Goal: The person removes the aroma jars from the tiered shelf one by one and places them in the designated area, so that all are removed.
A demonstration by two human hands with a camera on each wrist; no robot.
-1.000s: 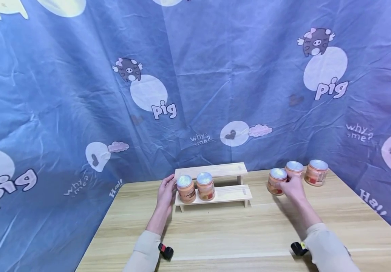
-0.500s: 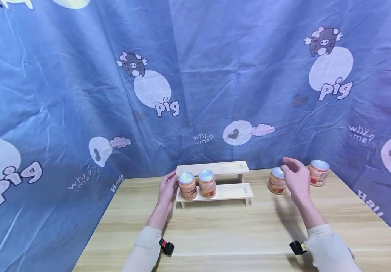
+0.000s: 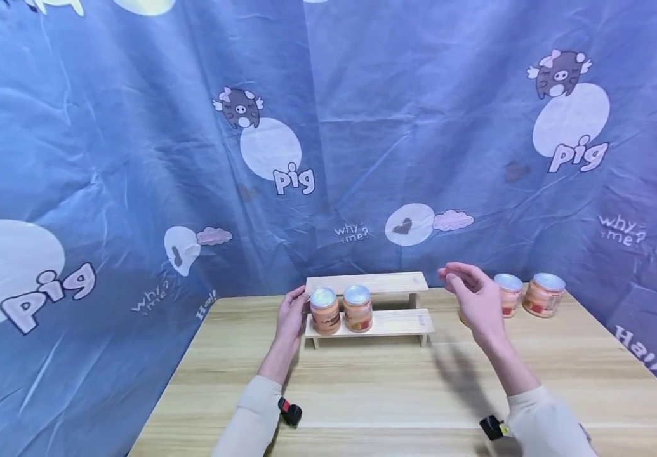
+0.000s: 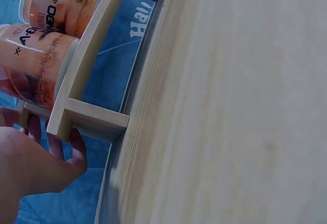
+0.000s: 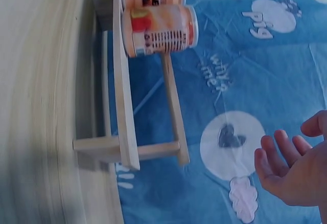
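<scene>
My left hand (image 3: 291,317) grips the left end of a two-tier wooden rack (image 3: 398,322); the left wrist view shows its fingers (image 4: 76,150) curled around the end of the lower board. Two orange cans with silver lids, a left can (image 3: 325,312) and a right can (image 3: 358,309), stand upright side by side on the lower tier, close to that hand. Raised to the right of the rack, my right hand (image 3: 479,303) is empty, its fingers loosely bent. The right wrist view shows nothing between those fingers (image 5: 273,155) and the thumb.
Right of the rack, a middle can (image 3: 509,297) and a far-right can (image 3: 544,296) stand on the wooden table (image 3: 374,387). Another can (image 3: 463,317) there is mostly hidden behind my right hand. A blue printed curtain (image 3: 357,152) hangs behind the table.
My right hand has lifted away from the cans on the right and moved left toward the rack, empty. My left hand stays at the rack's end. The head view has shifted slightly.
</scene>
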